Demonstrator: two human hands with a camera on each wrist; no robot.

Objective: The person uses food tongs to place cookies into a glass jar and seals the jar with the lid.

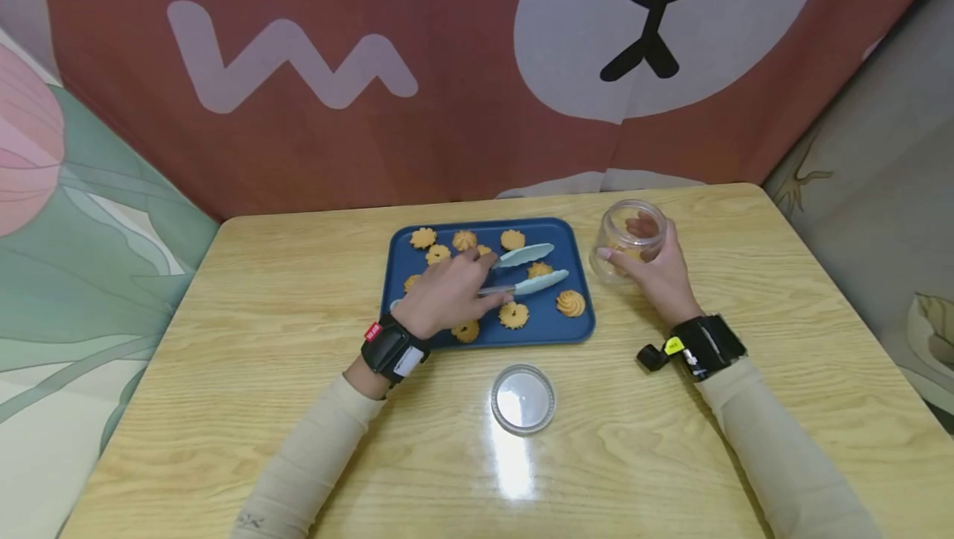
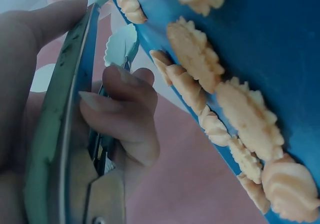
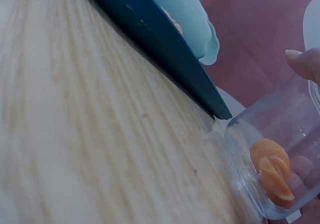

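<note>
My left hand [image 1: 450, 295] holds a pair of tongs [image 1: 540, 281] with pale blue scalloped tips. In the left wrist view, the fingers and thumb lie around the tongs' metal arms [image 2: 65, 134]. The tips are spread apart over the right half of a dark blue tray [image 1: 551, 332], with a cookie [image 1: 540, 271] showing between them. My right hand [image 1: 659, 270] grips a clear round jar [image 1: 611, 228] just right of the tray, thumb on the near side. The jar has no lid on, and cookies [image 3: 272, 171] lie at its bottom.
Several golden cookies, some with a center hole, are spread over the tray, among them a swirled one [image 1: 570, 303] near its right edge. A round clear lid [image 1: 523, 399] lies on the wooden table [image 1: 611, 456] in front of the tray. A patterned curtain [image 1: 447, 150] hangs behind.
</note>
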